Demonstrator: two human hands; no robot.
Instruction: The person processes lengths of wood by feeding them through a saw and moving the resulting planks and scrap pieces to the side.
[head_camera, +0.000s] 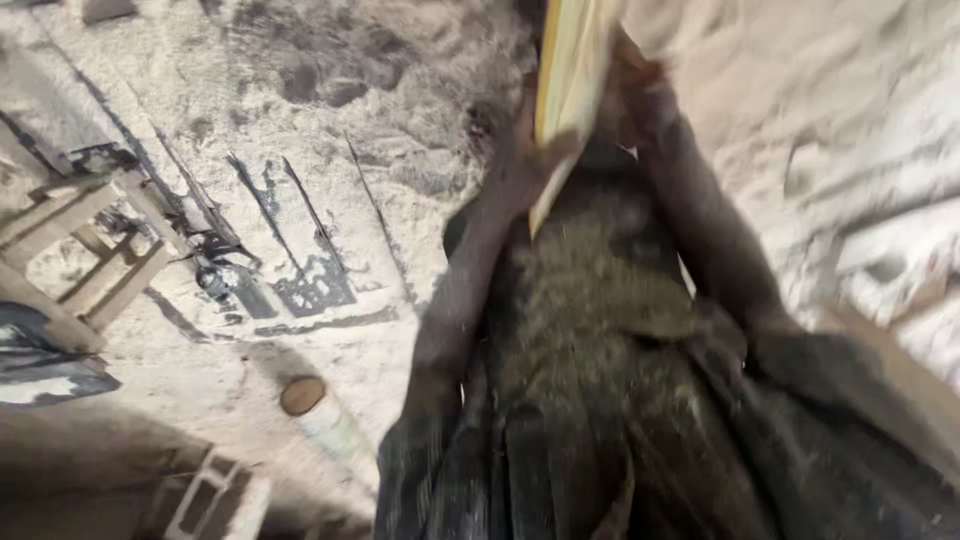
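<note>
The view is blurred by motion. A pale yellow wooden board (568, 70) stands on edge at the top centre, running out of the frame. My left hand (522, 150) grips its lower left edge. On the board's right side my right hand (640, 90) is closed against it. Both forearms reach forward from my dark, sawdust-covered clothes (600, 380), which fill the lower middle of the view.
Sawdust covers the floor (330, 110). A wooden frame (85, 250) stands at the left beside dark metal parts (215, 270). A short round log (305, 395) lies lower left, near a hollow block (210, 495). A plank (900, 370) lies at the right.
</note>
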